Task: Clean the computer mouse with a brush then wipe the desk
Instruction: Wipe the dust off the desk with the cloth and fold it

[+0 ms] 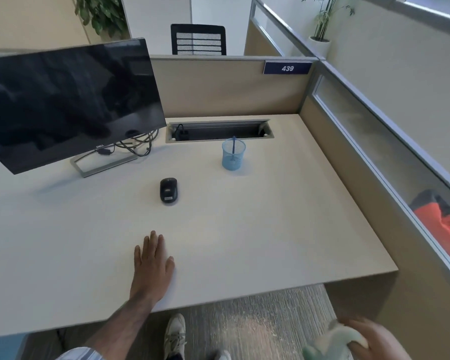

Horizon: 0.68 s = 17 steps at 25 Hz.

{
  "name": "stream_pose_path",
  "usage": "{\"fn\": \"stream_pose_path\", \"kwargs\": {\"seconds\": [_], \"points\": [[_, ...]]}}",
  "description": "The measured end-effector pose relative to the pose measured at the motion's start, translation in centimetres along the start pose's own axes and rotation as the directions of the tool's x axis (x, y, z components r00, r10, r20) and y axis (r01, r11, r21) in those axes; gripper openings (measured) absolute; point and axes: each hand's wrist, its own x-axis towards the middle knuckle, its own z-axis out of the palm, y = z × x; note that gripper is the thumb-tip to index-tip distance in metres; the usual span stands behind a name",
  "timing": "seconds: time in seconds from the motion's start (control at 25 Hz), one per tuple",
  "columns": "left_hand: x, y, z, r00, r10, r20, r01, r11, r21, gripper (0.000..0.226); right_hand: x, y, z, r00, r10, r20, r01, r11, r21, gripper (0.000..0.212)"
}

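Left hand (153, 258) lies flat on the pale beige desk (270, 229), palm down, fingers straight and close together, near the front edge, gripping nothing. Right hand (374, 339) is low at the bottom-right corner, off the desk and over the carpet, fingers curled round a bunched pale green cloth (333, 341). View's blurred there, so the exact grip is hard to read. The small black computer mouse (169, 190) sits approx. mid-desk, beyond the left hand and well apart from it, untouched. The thin blue-handled brush (233, 145) stands upright in the blue wire-mesh pen cup (233, 158), further back and to the right of the mouse, w/ no hand near it. Judging by that (brush in cup, cloth in hand), the brushing step looks done or skipped and the wipe is the step in hand. It's not yet begun, as the cloth isn't touching the desk. Next move prob. calls for bringing the right hand up over the front edge, pressing the cloth flat to the surface and sweeping. Mouse and cup will need working round, or lifting w/ the free left hand.
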Motion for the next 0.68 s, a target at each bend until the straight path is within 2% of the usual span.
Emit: {"fn": "stream_pose_path", "kwargs": {"seconds": [0.08, 0.16, 0.24, 0.28, 0.36, 0.44, 0.52, 0.6, 0.68], "points": [[0.1, 3.4, -0.4, 0.967, 0.251, -0.048, -0.253, 0.967, -0.044, 0.072, 0.2, -0.2, -0.3, 0.966, 0.22, -0.137, -0.187, 0.958, 0.219, 0.059], [0.9, 7.5, -0.4, 0.881, 0.463, -0.093, -0.473, 0.866, -0.165, 0.062, 1.1, -1.9, -0.8, 0.916, 0.321, -0.243, -0.223, 0.907, 0.357, 0.058], [2.1, 12.2, -0.4, 0.828, 0.556, -0.07, -0.537, 0.753, -0.381, 0.048, 2.7, -4.7, -1.3, 0.889, 0.341, -0.306, -0.182, 0.876, 0.448, 0.05], [2.6, 14.7, -0.7, 0.819, 0.573, 0.014, -0.493, 0.717, -0.493, 0.043, 3.8, -6.2, -1.3, 0.883, 0.334, -0.331, -0.153, 0.87, 0.469, 0.048], [3.3, 19.6, -1.6, 0.791, 0.572, 0.216, -0.271, 0.644, -0.715, 0.037, 6.0, -9.1, -1.2, 0.869, 0.33, -0.368, -0.148, 0.884, 0.443, 0.045], [3.9, 23.0, -2.3, 0.762, 0.569, 0.309, -0.023, 0.501, -0.865, 0.033, 8.0, -11.2, -0.5, 0.865, 0.296, -0.405, -0.187, 0.94, 0.286, 0.047], [5.2, 24.4, -2.4, 0.768, 0.54, 0.344, 0.136, 0.388, -0.912, 0.032, 9.8, -12.6, 0.7, 0.891, 0.235, -0.387, -0.235, 0.971, 0.05, 0.057], [6.6, 24.5, -2.1, 0.785, 0.477, 0.394, 0.182, 0.431, -0.884, 0.027, 11.2, -13.7, 2.1, 0.927, 0.257, -0.273, -0.28, 0.959, -0.049, 0.066], [7.9, 23.8, -1.7, 0.81, 0.424, 0.404, 0.133, 0.539, -0.832, 0.017, 11.8, -14.5, 3.8, 0.943, 0.298, -0.147, -0.303, 0.953, -0.017, 0.077]]}}
